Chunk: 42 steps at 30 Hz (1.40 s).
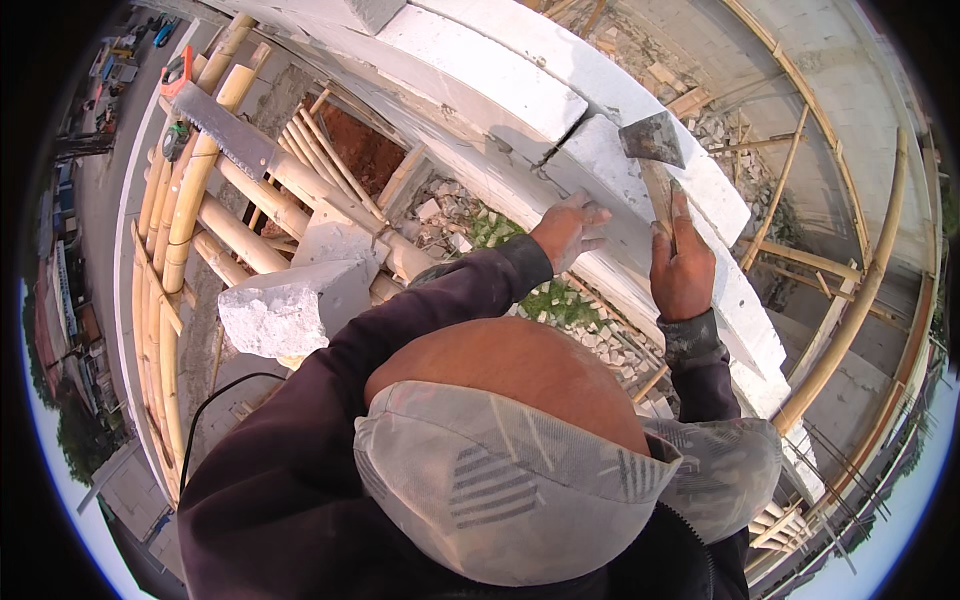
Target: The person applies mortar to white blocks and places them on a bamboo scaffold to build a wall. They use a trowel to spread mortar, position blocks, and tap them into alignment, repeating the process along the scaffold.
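Note:
My right hand (685, 262) is closed around the handle of a wooden-handled tool with a broad, flat grey metal head (655, 140). The head lies over the top of a white block (605, 150) in the curved wall; whether it touches is unclear. My left hand (570, 232) is beside the near face of the same wall, fingers apart and nothing in them. Contact between the left fingertips and the block cannot be made out. A dark gap separates this block from the neighbouring white block (480, 70) on its left.
Bamboo poles (185, 210) form scaffolding at left, with a handsaw (225, 128) and a green tape measure (176, 140) on it. A rough-ended white block (290, 300) rests near my left arm. Rubble (440, 215) lies below. More bamboo (860, 290) stands at right.

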### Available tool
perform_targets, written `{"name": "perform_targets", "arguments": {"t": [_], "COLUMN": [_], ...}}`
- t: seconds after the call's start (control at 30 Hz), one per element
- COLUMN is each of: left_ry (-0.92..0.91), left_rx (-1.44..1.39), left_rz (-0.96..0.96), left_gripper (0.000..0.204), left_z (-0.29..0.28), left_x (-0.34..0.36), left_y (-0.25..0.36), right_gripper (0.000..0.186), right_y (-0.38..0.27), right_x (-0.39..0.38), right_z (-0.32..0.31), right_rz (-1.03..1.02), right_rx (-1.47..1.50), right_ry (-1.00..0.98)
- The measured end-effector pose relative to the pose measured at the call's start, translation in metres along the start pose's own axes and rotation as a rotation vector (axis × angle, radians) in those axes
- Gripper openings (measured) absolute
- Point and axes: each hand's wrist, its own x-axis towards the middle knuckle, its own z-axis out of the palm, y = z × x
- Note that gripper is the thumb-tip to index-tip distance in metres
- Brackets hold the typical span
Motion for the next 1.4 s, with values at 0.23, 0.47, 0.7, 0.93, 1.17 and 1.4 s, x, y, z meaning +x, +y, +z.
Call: {"name": "perform_targets", "arguments": {"t": [0.23, 0.47, 0.7, 0.93, 1.17, 1.4], "left_ry": [-0.054, 0.16, 0.168, 0.152, 0.05, -0.59], "left_rx": [-0.046, 0.276, 1.741, 2.286, 2.472, 2.713], "left_rz": [0.008, 0.054, 1.111, 1.173, 1.126, 0.874], "left_gripper": [0.055, 0.032, 0.038, 0.056, 0.058, 0.066], "left_z": [0.004, 0.008, 0.003, 0.009, 0.005, 0.094], "left_x": [-0.002, -0.017, -0.049, -0.019, -0.012, -0.023], "left_y": [0.007, 0.015, 0.052, 0.106, 0.127, 0.125], "right_gripper": [0.057, 0.055, 0.053, 0.058, 0.053, 0.033], "right_y": [0.004, 0.007, 0.018, 0.021, 0.033, 0.07], "right_x": [0.003, -0.02, -0.035, -0.04, -0.05, -0.158], "right_z": [0.002, -0.006, -0.015, -0.018, -0.005, -0.06], "right_rz": [-0.005, 0.142, 0.114, 0.095, 0.123, 0.516], "right_rx": [-0.064, 0.113, 0.142, 0.127, 0.151, 0.629], "right_ry": [-0.047, 0.042, 0.143, 0.102, 0.074, 0.769]}}
